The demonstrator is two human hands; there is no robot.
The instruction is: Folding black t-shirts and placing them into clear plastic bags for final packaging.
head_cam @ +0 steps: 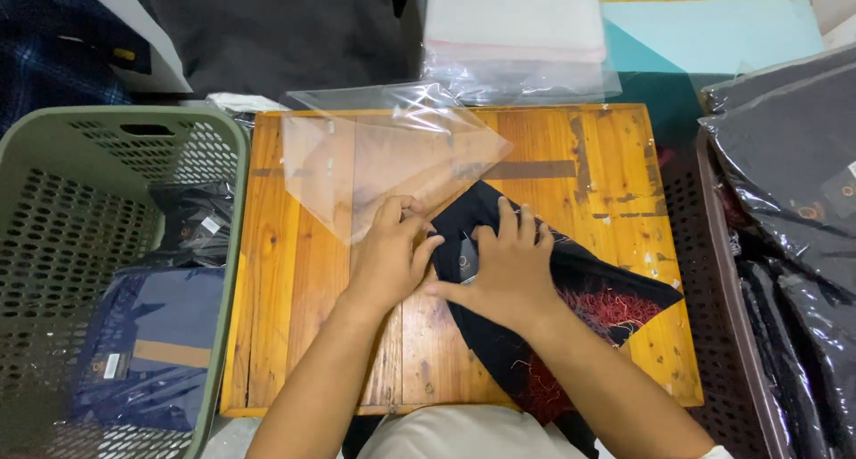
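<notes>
Near the board's centre | I read black cloth lying diagonally, far-left to near-right | right hand flat on it, fingers spread | left hand pinching clear bag's mouth, at the cloth's far-left tip.

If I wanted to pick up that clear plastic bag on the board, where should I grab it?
Probably the bag's open edge beside the left hand, coming from the near side. The bag lies flat on the wooden board, so the far part gives nothing to pinch, while the near edge is lifted where the black cloth under the right hand meets it.
</notes>
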